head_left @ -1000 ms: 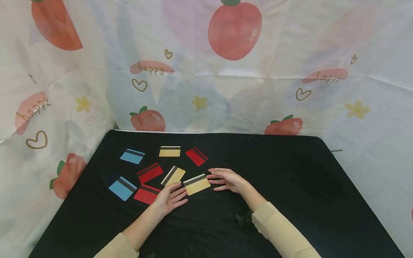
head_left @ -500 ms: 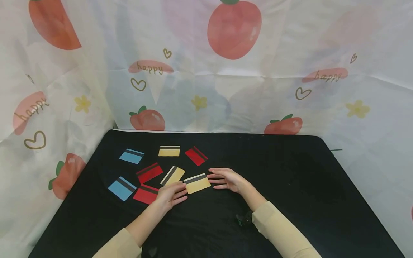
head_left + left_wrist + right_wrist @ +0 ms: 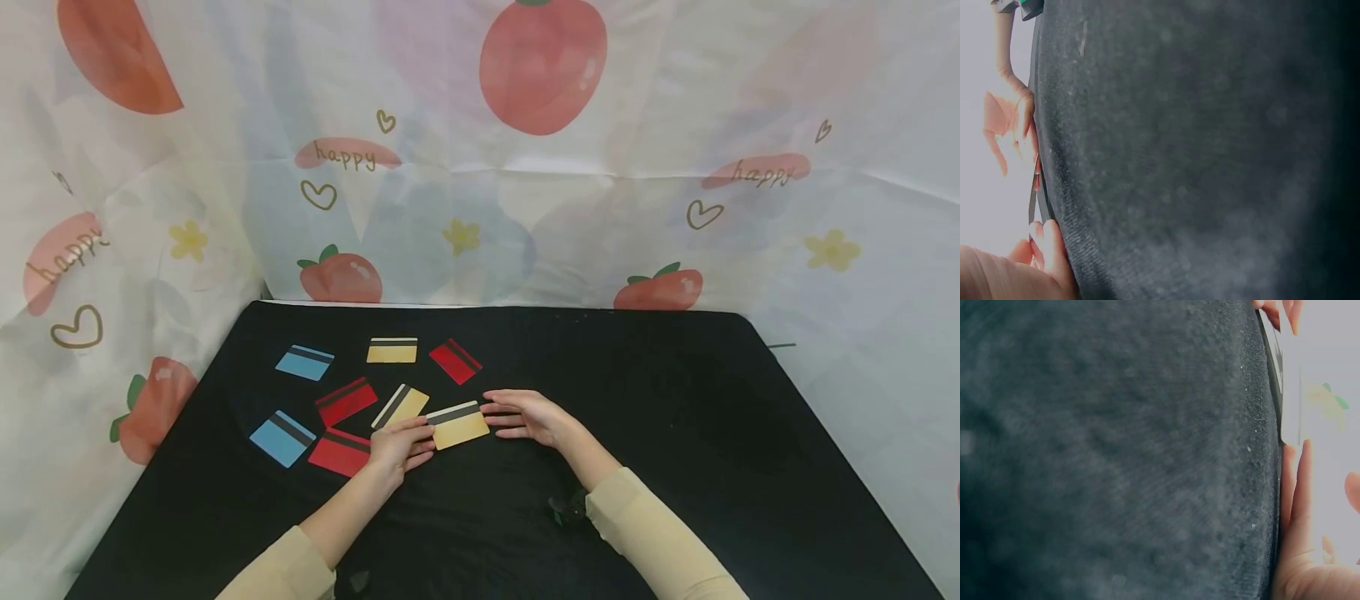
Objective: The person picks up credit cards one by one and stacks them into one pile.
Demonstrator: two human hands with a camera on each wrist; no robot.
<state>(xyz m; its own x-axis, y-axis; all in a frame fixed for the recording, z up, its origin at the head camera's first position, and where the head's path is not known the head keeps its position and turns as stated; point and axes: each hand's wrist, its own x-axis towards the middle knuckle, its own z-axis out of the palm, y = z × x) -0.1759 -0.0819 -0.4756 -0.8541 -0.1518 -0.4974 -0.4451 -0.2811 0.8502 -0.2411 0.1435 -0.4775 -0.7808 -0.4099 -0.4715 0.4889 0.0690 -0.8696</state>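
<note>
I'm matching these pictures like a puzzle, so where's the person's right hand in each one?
Head: right hand, just right of centre, below halfway.
Left wrist: right hand, towards the upper left.
Right wrist: right hand, lower right.
Shared landmark: the black tabletop, dark in all three.

- A screened-off corner; whether of a home or a studio cannot be told.
- Creased, pale sheeting [image 3: 577, 237] printed with fruit [image 3: 543, 71], hearts [image 3: 705, 215] and "happy" [image 3: 345, 155] across the upper half and left edge.
- Black tabletop [image 3: 660, 400] across the lower half.
</note>
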